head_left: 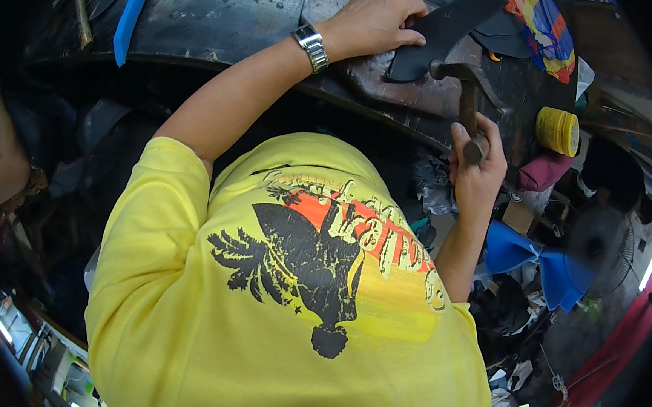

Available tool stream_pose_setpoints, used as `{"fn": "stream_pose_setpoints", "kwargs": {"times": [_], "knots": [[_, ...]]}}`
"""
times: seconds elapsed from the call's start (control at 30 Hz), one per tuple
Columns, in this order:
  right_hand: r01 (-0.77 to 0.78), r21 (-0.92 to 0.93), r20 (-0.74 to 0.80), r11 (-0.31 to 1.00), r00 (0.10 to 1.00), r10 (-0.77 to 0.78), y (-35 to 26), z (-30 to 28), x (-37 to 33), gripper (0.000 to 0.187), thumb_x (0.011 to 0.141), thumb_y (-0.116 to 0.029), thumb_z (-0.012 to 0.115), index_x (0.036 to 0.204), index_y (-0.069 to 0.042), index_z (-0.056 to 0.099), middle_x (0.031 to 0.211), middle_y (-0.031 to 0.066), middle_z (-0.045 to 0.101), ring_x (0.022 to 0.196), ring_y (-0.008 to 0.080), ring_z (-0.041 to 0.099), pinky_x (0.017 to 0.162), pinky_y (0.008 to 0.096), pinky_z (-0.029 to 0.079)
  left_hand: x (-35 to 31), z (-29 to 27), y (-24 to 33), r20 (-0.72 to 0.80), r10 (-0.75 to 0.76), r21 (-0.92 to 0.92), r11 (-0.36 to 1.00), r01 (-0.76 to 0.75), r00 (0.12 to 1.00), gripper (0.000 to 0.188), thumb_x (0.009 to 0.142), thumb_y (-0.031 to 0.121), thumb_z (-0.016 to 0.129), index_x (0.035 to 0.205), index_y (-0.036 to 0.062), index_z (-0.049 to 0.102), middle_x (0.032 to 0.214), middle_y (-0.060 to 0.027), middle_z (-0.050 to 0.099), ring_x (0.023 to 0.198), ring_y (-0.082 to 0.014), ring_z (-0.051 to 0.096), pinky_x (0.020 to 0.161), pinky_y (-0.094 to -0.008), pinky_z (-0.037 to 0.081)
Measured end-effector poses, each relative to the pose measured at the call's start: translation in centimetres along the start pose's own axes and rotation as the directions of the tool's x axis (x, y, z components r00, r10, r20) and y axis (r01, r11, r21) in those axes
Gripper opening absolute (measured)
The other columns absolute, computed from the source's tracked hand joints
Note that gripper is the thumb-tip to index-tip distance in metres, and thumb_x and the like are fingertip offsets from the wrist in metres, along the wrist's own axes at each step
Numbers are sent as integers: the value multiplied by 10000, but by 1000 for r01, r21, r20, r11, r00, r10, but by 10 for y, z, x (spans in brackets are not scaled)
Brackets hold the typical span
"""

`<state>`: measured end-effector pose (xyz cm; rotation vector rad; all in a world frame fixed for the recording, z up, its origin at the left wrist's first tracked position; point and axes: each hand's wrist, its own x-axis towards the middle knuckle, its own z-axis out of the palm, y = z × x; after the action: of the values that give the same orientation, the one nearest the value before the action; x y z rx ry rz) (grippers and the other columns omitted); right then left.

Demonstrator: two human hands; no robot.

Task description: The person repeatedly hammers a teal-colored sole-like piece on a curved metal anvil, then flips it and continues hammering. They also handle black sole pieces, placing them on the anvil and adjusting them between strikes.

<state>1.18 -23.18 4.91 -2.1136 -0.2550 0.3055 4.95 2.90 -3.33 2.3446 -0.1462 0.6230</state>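
Observation:
My left hand (376,24), with a metal-band watch on its wrist, rests at the far middle of the dark worktable. Its fingers are curled and its thumb and forefinger meet the left edge of a curved, flat black piece (450,32) that looks like leather or rubber sheet. The piece lies on a worn brown board (395,83). My right hand (482,158) is wrapped round the wooden handle of a hammer (467,107). The hammer's metal head, with a long curved tapering end, is at the near right edge of the black piece; whether it touches cannot be made out.
More black pieces (504,40) and a colourful plastic bag (544,30) lie beyond, at the right. A yellow tub (558,131) stands at the table's right end. A blue strip (135,16) lies far left. Right of me are blue sheets (510,248) and a fan (602,249).

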Motion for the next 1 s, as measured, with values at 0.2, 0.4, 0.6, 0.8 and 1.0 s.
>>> {"fn": "stream_pose_setpoints", "kwargs": {"times": [0.2,0.4,0.6,0.8,1.0], "knots": [[378,-62,-43,924,924,-381,-7,24,-18,318,941,-118,733,1212,-20,600,874,54,660,656,80,548,608,235,445,-1,-17,10,79,-51,-240,968,69,996,241,832,185,762,941,2,648,850,-183,662,804,-370,656,719,-438,510],[158,-138,132,978,981,-140,2,11,-20,256,922,-125,754,1117,-27,620,875,81,672,785,61,547,682,234,456,-1,-18,13,47,-55,-265,962,65,997,231,825,176,759,916,5,634,839,-182,654,801,-370,651,712,-434,508],[95,233,-110,968,991,-71,-21,-1,-43,396,883,-48,781,1237,48,634,949,58,709,743,116,604,696,271,500,-3,-16,11,47,-50,-239,969,59,998,240,822,180,763,910,4,627,836,-182,650,805,-370,649,717,-435,508],[159,-132,105,978,984,-145,2,23,-15,273,927,-125,743,1144,-26,610,831,84,659,755,120,570,703,283,485,-3,-17,10,37,-17,-218,976,25,999,238,824,178,757,918,2,627,843,-188,648,821,-382,649,728,-440,507],[81,-187,12,979,997,-80,17,12,10,289,937,-204,734,1139,-33,617,863,139,681,794,134,609,727,313,507,0,-14,11,53,-22,-194,981,32,998,243,831,185,750,976,11,661,893,-200,671,875,-387,661,769,-451,515]]}}
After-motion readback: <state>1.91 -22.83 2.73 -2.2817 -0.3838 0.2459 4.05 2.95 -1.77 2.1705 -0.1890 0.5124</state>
